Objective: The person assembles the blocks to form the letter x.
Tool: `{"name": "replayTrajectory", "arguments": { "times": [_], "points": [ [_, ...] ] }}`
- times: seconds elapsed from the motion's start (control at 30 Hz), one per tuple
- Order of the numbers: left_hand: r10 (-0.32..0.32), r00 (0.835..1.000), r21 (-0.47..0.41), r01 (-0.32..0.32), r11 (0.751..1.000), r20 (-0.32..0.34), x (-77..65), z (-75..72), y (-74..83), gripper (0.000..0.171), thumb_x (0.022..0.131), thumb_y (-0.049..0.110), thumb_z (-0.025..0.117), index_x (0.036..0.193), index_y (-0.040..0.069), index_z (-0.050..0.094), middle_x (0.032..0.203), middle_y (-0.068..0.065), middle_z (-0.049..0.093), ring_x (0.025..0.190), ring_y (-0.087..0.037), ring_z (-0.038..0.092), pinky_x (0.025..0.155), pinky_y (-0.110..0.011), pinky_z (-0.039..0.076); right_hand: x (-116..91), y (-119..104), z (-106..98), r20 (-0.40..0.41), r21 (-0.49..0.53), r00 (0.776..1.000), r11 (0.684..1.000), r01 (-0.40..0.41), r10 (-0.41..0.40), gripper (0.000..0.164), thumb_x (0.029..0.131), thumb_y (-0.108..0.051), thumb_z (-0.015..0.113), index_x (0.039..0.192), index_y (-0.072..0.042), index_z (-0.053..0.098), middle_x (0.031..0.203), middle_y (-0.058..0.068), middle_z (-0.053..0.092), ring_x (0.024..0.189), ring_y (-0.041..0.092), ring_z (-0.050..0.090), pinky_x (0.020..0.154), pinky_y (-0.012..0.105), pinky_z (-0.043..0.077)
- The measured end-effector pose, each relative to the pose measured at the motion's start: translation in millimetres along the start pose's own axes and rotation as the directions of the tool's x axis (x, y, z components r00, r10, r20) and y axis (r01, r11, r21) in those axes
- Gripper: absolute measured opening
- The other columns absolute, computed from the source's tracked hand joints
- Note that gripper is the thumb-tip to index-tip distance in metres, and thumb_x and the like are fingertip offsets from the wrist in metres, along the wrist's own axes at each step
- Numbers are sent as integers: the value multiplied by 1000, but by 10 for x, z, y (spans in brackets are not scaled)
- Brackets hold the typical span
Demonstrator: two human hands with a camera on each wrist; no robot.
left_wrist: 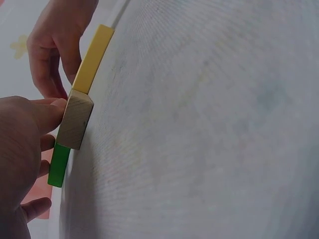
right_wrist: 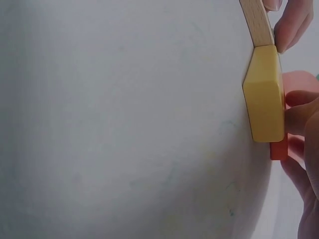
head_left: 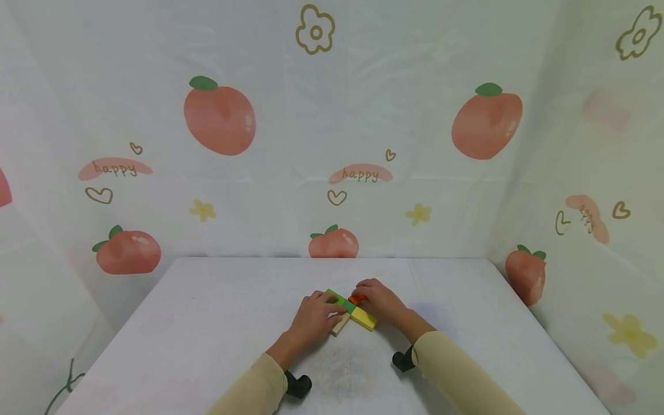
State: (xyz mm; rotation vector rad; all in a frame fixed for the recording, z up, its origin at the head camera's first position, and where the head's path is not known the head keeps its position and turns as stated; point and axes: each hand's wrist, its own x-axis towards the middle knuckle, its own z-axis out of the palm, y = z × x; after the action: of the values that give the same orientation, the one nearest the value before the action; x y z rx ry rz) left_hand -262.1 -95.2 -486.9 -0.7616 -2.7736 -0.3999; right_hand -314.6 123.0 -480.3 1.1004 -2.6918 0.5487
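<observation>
Several coloured blocks meet corner to corner in a cross-like cluster on the table. In the head view they are a light green block [head_left: 332, 293], a small darker green one [head_left: 350, 307] in the middle, a yellow one [head_left: 364, 319], a plain wooden one [head_left: 340, 325] and an orange-red one [head_left: 355, 300]. My left hand [head_left: 312, 317] rests its extended fingers over the green and wooden blocks, thumb tip by the wooden block [left_wrist: 75, 119]. My right hand [head_left: 383, 302] pinches the orange-red block [right_wrist: 279, 150], beside the yellow block [right_wrist: 264, 99]. Fingers partly cover the blocks.
A white cloth covers the table [head_left: 207, 323], with a fruit-printed white curtain [head_left: 280, 115] behind it and at the sides. Black wrist mounts [head_left: 298, 385] show at both cuffs. A dark green cord [head_left: 69, 381] hangs near the left edge.
</observation>
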Motion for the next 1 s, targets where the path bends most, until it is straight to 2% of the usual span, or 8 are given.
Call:
{"name": "replayTrajectory", "arguments": {
  "times": [0.13, 0.37, 0.57, 0.9, 1.0],
  "points": [
    [-1, 1000, 3, 1, 1000, 2, -1, -6, 2, 25, 92, 35, 67, 116, 30, 73, 118, 3, 62, 111, -21, 51, 87, -42, 45, 16, -6, -3, 21, 21, 999, 999, -28, 28, 21, 87, 0, 71, 105, -10, 73, 113, 9, 64, 111, 28, 57, 96, 41, 46],
    [-2, 1000, 9, 2, 1000, -1, -4, -17, 9, 25, 92, 35, 67, 115, 30, 74, 118, 2, 62, 110, -21, 52, 86, -42, 45, 57, -26, -22, 39, 64, 999, 998, -26, 24, 23, 86, 6, 68, 103, -8, 72, 112, 11, 64, 109, 30, 57, 95, 43, 46],
    [1, 1000, 5, -1, 1000, 0, -5, -10, 3, 25, 92, 35, 67, 115, 30, 74, 118, 2, 62, 109, -20, 52, 86, -41, 45, 79, -27, -17, 57, 71, 998, 997, -37, 33, 22, 87, 5, 67, 102, -9, 72, 110, 9, 65, 110, 29, 57, 96, 43, 46],
    [2, 1000, -2, -2, 1000, -2, -2, -5, -4, 24, 92, 35, 67, 115, 30, 74, 117, 3, 62, 109, -20, 52, 85, -41, 45, 79, -4, -8, 31, 67, 999, 998, 3, -5, 23, 86, 7, 65, 101, -9, 73, 108, 8, 66, 107, 28, 59, 95, 42, 46],
    [2, 1000, 3, -2, 1000, 0, -5, -5, -5, 25, 92, 35, 67, 116, 30, 74, 117, 3, 62, 110, -20, 52, 86, -42, 45, 71, 0, 6, 4, 56, 999, 998, 39, -39, 20, 86, 6, 66, 99, -8, 72, 105, 8, 67, 105, 28, 59, 93, 42, 47]
  ]
}}
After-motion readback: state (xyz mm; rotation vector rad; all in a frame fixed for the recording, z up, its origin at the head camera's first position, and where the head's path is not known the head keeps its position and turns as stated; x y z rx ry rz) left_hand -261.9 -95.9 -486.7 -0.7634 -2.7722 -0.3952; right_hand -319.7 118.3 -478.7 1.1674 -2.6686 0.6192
